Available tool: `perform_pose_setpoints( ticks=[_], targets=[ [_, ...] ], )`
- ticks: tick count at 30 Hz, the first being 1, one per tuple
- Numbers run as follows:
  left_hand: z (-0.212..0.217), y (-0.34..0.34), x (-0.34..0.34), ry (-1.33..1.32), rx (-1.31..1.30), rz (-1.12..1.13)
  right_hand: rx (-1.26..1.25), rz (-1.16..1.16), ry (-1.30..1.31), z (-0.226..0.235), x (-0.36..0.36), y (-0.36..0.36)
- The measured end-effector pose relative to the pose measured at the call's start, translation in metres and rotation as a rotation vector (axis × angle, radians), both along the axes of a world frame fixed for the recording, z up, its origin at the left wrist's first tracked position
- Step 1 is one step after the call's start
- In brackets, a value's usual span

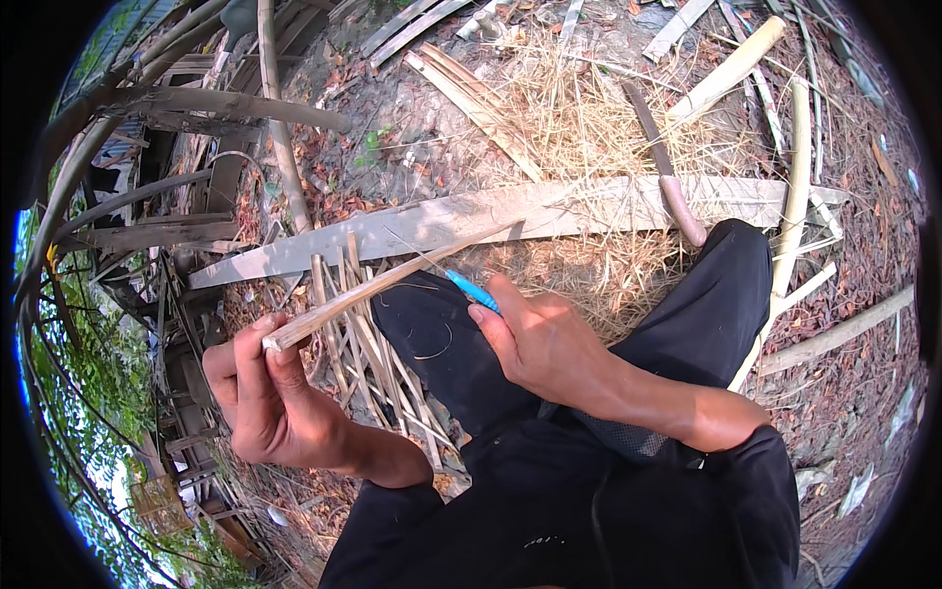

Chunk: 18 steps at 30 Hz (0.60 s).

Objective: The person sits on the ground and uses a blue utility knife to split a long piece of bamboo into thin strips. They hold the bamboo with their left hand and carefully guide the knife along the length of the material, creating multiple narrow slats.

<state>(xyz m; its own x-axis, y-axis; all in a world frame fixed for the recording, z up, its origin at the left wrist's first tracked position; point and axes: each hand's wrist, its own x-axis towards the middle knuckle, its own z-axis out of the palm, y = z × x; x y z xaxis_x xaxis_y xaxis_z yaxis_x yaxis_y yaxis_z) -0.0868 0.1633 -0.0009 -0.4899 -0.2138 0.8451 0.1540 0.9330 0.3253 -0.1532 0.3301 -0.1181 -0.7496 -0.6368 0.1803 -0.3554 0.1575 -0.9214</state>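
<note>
At lower left, we are pinching a long, pale wooden stick in our left hand; mid-frame, our right hand is clasping a thin blue-handled knife.

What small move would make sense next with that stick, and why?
Perhaps a short, light stroke of the blue-handled knife along the stick. The right hand grips the knife, whose thin blade appears to cross the stick; the left hand holds the stick's near end, and thin pale strips litter the ground.
</note>
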Motion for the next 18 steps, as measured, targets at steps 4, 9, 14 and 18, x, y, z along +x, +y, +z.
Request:
perform_pose_setpoints(
  ticks=[4,9,14,18],
  targets=[
    [0.004,0.004,0.002,-0.026,0.014,0.047,0.286,-0.044,-0.035,-0.056,0.001,-0.006],
    [-0.005,0.007,-0.003,0.028,0.029,-0.008,0.456,-0.046,-0.208,-0.092,-0.001,0.018],
    [0.003,-0.003,-0.005,-0.017,0.001,0.097,0.358,0.003,-0.098,-0.044,-0.006,0.022],
    [0.003,-0.006,-0.004,-0.039,-0.020,0.148,0.365,-0.031,-0.090,-0.014,-0.014,0.033]
  ],
)
